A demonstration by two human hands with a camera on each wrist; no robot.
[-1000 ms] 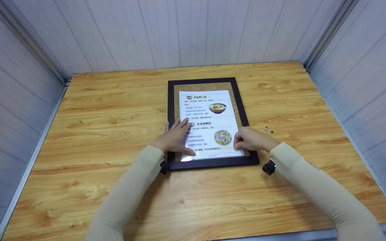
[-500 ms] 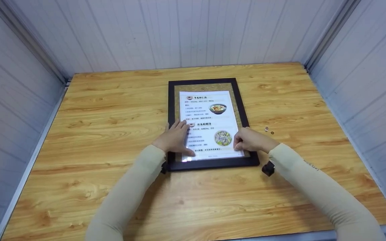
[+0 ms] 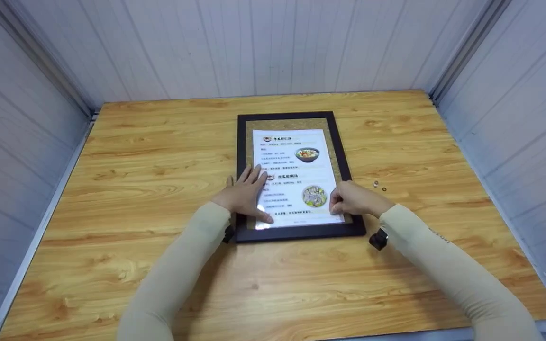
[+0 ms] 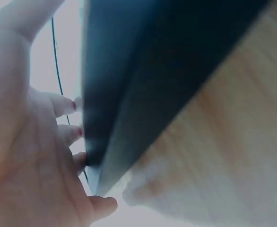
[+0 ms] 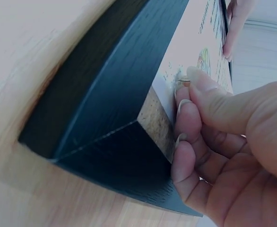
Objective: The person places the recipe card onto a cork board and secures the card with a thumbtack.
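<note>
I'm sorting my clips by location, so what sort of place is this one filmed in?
Probably a small recording booth or work cubicle, not a home or eatery: a wood-grain table fills the floor between pale panelled walls on three sides. On the table lie a black-framed cork board bearing a laminated menu sheet and some small pins.

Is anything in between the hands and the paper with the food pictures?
Nothing visible. The left hand lies flat right on the paper inside the black frame. The right hand pinches something small against the paper's near right corner; what it is cannot be told.
</note>
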